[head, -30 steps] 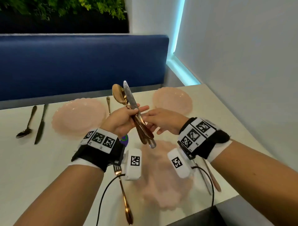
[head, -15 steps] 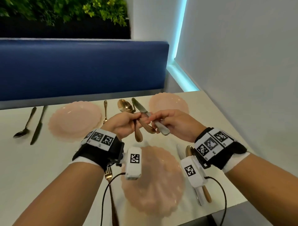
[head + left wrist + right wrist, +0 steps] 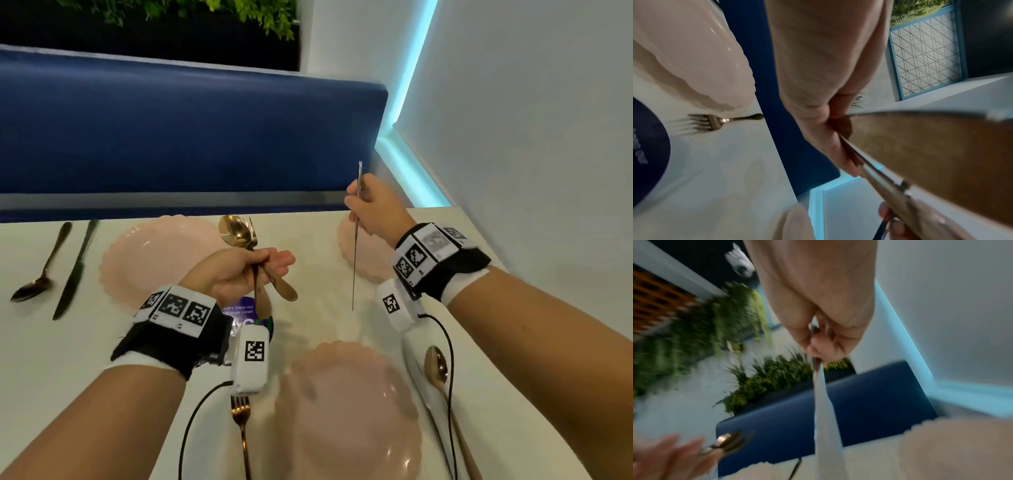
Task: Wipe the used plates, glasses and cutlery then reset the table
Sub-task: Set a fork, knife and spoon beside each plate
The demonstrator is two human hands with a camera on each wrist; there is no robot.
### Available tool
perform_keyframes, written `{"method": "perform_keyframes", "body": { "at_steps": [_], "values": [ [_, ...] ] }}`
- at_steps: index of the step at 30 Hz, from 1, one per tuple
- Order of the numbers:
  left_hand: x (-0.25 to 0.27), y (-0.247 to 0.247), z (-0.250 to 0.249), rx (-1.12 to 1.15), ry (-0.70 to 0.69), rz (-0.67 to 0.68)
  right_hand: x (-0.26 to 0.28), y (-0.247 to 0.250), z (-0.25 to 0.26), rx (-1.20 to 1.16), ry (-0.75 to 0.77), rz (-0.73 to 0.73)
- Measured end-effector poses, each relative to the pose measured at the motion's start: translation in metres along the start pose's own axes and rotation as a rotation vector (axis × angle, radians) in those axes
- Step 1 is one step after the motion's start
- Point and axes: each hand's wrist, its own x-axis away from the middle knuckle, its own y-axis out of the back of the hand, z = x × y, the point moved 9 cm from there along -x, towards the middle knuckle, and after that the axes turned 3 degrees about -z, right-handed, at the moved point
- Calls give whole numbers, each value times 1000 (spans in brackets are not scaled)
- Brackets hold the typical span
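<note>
The left hand (image 3: 236, 272) grasps a gold spoon (image 3: 239, 236) and a gold fork (image 3: 251, 228) together by their handles, bowl and tines pointing up and away, handle ends hanging below the palm. The right hand (image 3: 375, 209), raised higher and well apart from the left, grips a silver knife (image 3: 355, 267) near one end; the knife hangs almost upright and is seen edge-on, its lower tip above the white table (image 3: 51, 342). Behind the left hand lies a pink scalloped plate (image 3: 144, 260); a second pink plate (image 3: 368, 263) lies beneath the right hand. Below both wrists, nearest the person, sits a third pink plate (image 3: 346, 411), with a gold fork (image 3: 241, 431) on the table under the left wrist and a gold spoon (image 3: 436, 370) under the right wrist. Far out beyond the left hand a dark spoon (image 3: 41, 274) and dark knife (image 3: 73, 270) lie side by side. A round blue sticker (image 3: 239, 313) shows just under the left hand. In the left wrist view, another fork (image 3: 719, 121) lies beside the plate rim.
</note>
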Motion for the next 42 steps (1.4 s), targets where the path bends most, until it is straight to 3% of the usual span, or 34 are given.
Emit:
{"method": "perform_keyframes", "body": {
  "at_steps": [8,13,29,42],
  "values": [
    [-24,44,-23,-13,-70,-174,-79,-99,-75,429,-220,237],
    [-38,53,-21,-28,-64,-207,-98,-139,-107,561,-243,367],
    [-66,32,-24,-30,-44,-156,-113,-141,-116,482,-245,229],
    [-60,42,-25,-12,-58,-132,-100,-142,-114,629,-242,280]
  ]
}}
